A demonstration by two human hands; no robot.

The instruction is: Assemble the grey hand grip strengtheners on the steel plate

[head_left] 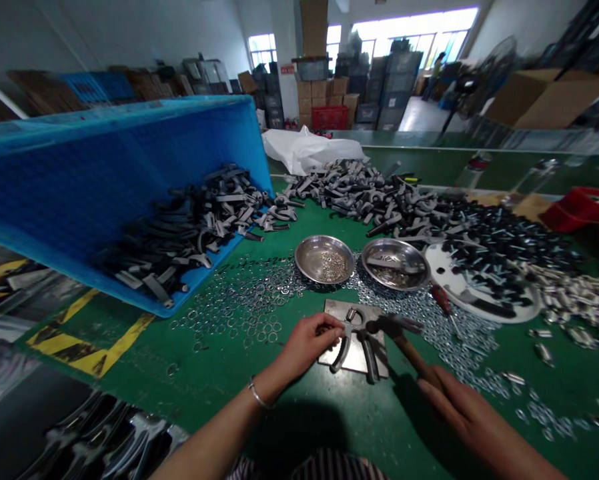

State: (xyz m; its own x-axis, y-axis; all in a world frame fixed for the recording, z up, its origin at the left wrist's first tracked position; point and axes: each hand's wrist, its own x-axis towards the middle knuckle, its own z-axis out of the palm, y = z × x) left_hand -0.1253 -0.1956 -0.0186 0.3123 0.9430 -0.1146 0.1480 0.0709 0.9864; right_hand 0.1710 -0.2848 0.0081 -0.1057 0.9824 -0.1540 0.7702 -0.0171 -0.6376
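Observation:
On a metal plate [352, 361] lies a two-handled hand tool [346, 349], its grey and black handles spread toward me. My left hand [309, 341] is closed, its thumb and fingertips pinching at the upper left part of this tool; the exact grip is partly hidden. A small silver cylinder [350, 314] stands at the tool's top. My right hand [454, 400] is wrapped round the wooden handle of a hammer [404, 340]. The hammer's dark head hangs over the plate's right side, close to the tool.
Behind the plate stand two steel bowls [324, 275] of small parts. Rings [254, 320] and nuts [429, 320] are strewn around. A blue crate [179, 133] of grey handles lies tipped at left. A red-handled screwdriver [442, 300] and a white dish [509, 313] of black-headed screws sit right.

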